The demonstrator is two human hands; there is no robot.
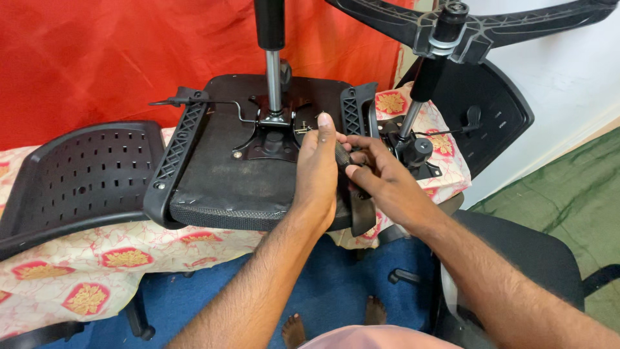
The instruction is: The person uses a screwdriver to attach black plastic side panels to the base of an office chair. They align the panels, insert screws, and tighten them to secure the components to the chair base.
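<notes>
Landmark: an upturned office chair seat (245,174), underside up, lying on a table spread with a floral cloth (97,258)
Nearest: the person's bare feet (294,329) on a blue floor, below the seat's front edge, both forearms reaching up over it
Left hand: the left hand (316,171) lies on the seat's right half, fingers stretched forward and close together, fingertip touching a small metal fitting (303,128) beside the central plate; it presses rather than pinches
Right hand: the right hand (381,178) sits just right of the left, at the seat's right edge, fingers curled and pinching a dark ribbed handle (342,155), seemingly a screwdriver or knob; its tip is hidden behind the left hand
Armrest bracket: a black bracket (363,216) hangs off the seat's right edge, under the right hand
Seat centre: a metal mechanism plate (271,139) with a lever rod (213,103) running left, and a gas cylinder (274,64) standing upright from it
Left of the seat: a black perforated backrest (77,181) lying flat, touching the seat's left armrest bracket (177,152)
Right of and beyond the seat: a second chair on its side, its star base (465,26) raised at top right, against a red curtain (116,58)
Step in hand: by the look of it, fixing a part to the seat's underside near the plate, one hand steadying, the other working the handle
Next move: likely calls for keeping the tool square on its fastener and turning with the right hand while the left holds the piece in place
</notes>
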